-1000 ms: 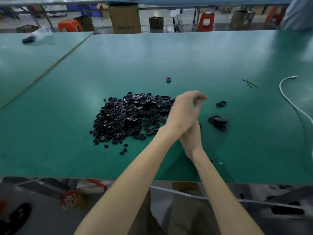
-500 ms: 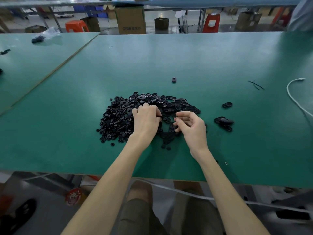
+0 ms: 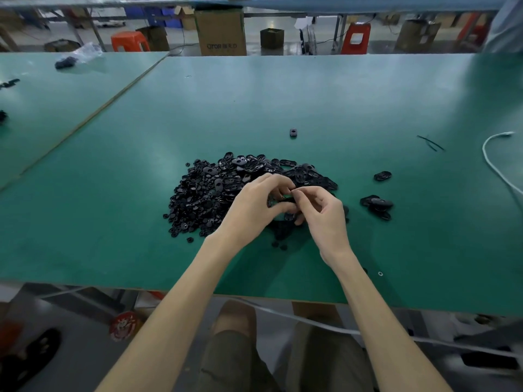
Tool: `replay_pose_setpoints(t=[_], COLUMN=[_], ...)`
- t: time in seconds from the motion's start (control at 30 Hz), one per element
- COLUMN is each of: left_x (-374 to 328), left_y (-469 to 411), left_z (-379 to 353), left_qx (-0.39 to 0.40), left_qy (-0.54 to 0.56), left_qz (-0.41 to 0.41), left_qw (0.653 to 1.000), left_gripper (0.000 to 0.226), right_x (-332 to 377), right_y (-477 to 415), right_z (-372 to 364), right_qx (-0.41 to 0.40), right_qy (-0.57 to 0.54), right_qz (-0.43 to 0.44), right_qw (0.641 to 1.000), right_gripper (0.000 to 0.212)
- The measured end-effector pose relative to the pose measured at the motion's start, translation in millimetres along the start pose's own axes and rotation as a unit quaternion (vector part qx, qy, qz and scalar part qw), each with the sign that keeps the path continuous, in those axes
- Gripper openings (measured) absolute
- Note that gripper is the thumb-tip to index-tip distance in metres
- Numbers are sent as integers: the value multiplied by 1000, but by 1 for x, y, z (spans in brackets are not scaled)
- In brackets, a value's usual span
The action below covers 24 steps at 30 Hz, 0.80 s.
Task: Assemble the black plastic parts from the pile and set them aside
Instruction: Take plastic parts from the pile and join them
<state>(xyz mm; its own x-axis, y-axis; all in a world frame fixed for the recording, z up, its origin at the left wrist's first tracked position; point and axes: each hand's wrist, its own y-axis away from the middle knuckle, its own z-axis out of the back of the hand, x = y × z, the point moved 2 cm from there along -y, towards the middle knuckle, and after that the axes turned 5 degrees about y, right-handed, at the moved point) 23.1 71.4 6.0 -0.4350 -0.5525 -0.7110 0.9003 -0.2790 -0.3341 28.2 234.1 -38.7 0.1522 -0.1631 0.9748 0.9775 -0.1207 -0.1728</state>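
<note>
A pile of small black plastic parts (image 3: 215, 190) lies on the green table (image 3: 113, 222), oval plates at its far side and small round pieces at its left. My left hand (image 3: 254, 207) and my right hand (image 3: 322, 213) meet just above the pile's near right edge. Both hands have curled fingers and pinch a black plastic part (image 3: 285, 200) between them; its shape is mostly hidden by the fingers. A small group of black parts (image 3: 377, 206) lies apart to the right, with one oval part (image 3: 382, 175) beyond it.
A single black piece (image 3: 293, 133) lies farther back on the table. A white cable (image 3: 492, 162) curves along the right edge, with thin black strips (image 3: 430, 142) near it. A second green table (image 3: 56, 108) adjoins on the left. Boxes and stools stand behind.
My left hand came back from the right side to the pile, picked there beside the right hand, and now both hands have lifted and joined on one part.
</note>
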Motion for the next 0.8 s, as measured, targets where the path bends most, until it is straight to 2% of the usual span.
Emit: replay_pose_setpoints(t=[0.1,0.2,0.3,0.37,0.53,0.8], left_x=[12,31,51,57,51,42], left_y=[1,4,9,12,16,16], left_z=[22,50,74,82,80,84], left_qx=[-55,-103,-75,-37,-46,-134], left_qy=[-31,-108,-188,-211,-210,-182], left_qz=[64,186,296,332,319,288], left_qw=[996,971,933,919,923,930], left_gripper=[19,14,17,21,2,15], right_x=[0,-1,-1,-2,-4,-5], right_y=[0,0,0,0,-1,-2], right_z=[1,1,0,0,1,1], right_qx=[-12,-6,-4,-6,-4,-3], right_qy=[-35,-52,-51,-49,-44,-43], right_qz=[-11,-16,-15,-15,-15,-17], right_qw=[999,999,999,999,999,999], right_gripper=[5,15,22,23,21,19])
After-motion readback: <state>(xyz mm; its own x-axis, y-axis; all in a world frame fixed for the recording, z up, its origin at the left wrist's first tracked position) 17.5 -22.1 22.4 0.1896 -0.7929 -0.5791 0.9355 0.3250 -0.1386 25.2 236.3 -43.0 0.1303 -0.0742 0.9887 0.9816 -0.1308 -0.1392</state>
